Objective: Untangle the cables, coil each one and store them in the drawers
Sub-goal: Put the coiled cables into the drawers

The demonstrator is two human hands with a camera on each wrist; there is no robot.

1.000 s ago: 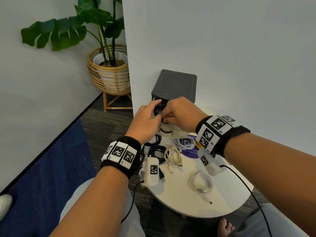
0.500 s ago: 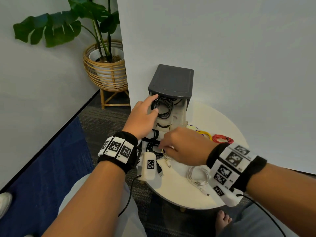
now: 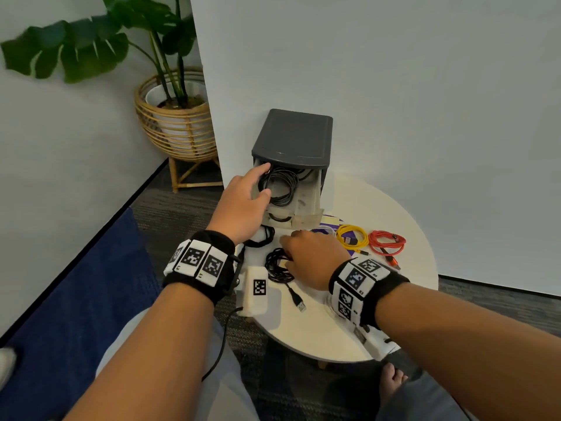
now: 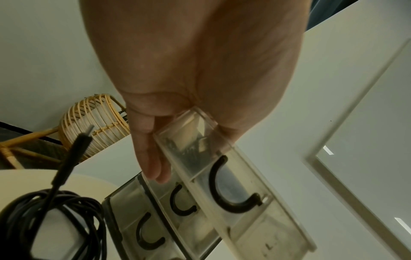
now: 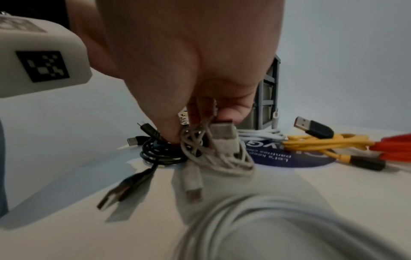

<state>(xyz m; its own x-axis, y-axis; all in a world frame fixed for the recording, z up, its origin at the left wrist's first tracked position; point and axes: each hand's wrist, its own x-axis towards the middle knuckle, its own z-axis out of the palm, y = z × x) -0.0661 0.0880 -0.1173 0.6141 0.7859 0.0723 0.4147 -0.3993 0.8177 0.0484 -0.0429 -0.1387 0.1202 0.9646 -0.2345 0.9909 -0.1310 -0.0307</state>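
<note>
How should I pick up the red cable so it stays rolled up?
Pinch across the bundled strands of the red coiled cable, not its loose plug end. It lies flat on the round white table, apart from the yellow coiled cable, so coming straight down from above on its right-hand side, away from the yellow one, should work. Gripping all the loops together probably keeps the coil from springing open.

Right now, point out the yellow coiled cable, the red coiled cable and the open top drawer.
yellow coiled cable [image 3: 352, 238], head view, coil's left loop.
red coiled cable [image 3: 387, 242], head view, coil's strands.
open top drawer [image 3: 314, 192], head view, clear right wall.
</note>
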